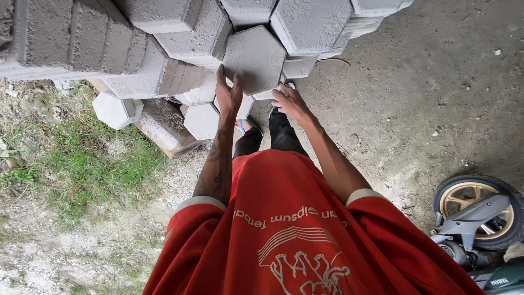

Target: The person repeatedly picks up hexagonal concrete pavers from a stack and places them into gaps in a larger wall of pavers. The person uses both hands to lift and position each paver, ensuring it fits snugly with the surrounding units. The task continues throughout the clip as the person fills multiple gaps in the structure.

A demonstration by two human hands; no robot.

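A grey hexagonal concrete paver (254, 58) sits at the near edge of a big stack of the same pavers (180, 38). My left hand (228, 93) grips its lower left edge, fingers spread up over its face. My right hand (289, 101) holds its lower right corner from below. Both arms reach forward from my red shirt, and my dark trousers and a sandalled foot show beneath the hands.
More hexagonal pavers (115, 110) lie loose at the foot of the stack, beside a wooden beam (164, 127). Grass and gravel (76, 164) lie to the left, bare concrete ground (436, 82) to the right. A motorbike's front wheel (480, 210) stands at the lower right.
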